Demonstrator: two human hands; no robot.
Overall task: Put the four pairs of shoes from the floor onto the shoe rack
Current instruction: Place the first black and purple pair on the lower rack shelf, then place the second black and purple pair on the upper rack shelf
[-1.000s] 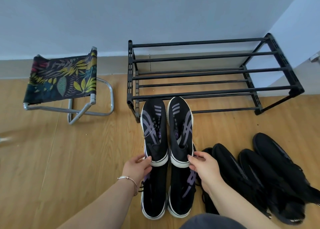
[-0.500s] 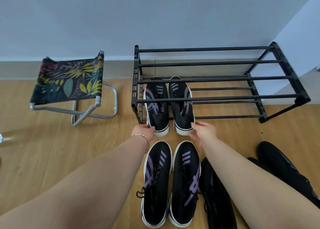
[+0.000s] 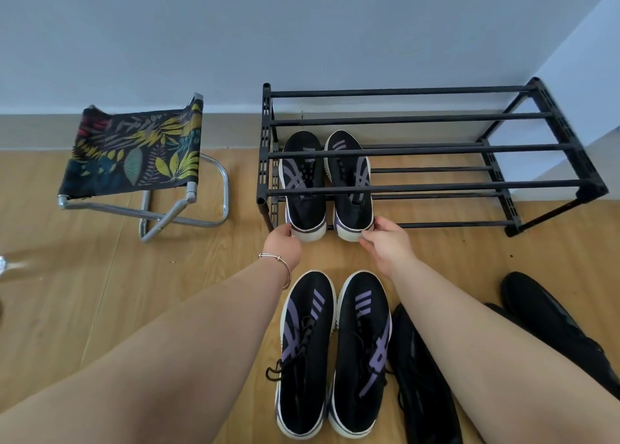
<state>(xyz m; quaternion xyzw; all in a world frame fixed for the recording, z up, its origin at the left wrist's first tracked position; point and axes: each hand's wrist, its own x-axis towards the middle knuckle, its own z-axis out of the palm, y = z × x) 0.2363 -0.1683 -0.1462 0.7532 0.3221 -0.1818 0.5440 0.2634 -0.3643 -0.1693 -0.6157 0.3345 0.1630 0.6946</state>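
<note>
A black two-tier shoe rack [image 3: 436, 186] stands against the wall. One pair of black sneakers with purple stripes [image 3: 327, 182] lies on its lower tier at the left end, toes toward the wall. My left hand [image 3: 283, 247] grips the left shoe's heel and my right hand [image 3: 385, 242] grips the right shoe's heel. A second matching purple-striped pair [image 3: 332, 353] rests on the floor between my forearms. Plain black shoes [image 3: 550, 326] lie on the floor to the right, partly hidden by my right arm; one more black shoe [image 3: 419, 376] lies beside the striped pair.
A folding stool [image 3: 141, 162] with a leaf-print seat stands left of the rack on the wooden floor. A white wall corner juts out at the right behind the rack's far end.
Both hands carried the striped pair from the floor forward into the rack's lower tier and pushed it deeper. My view has also moved closer to the rack.
</note>
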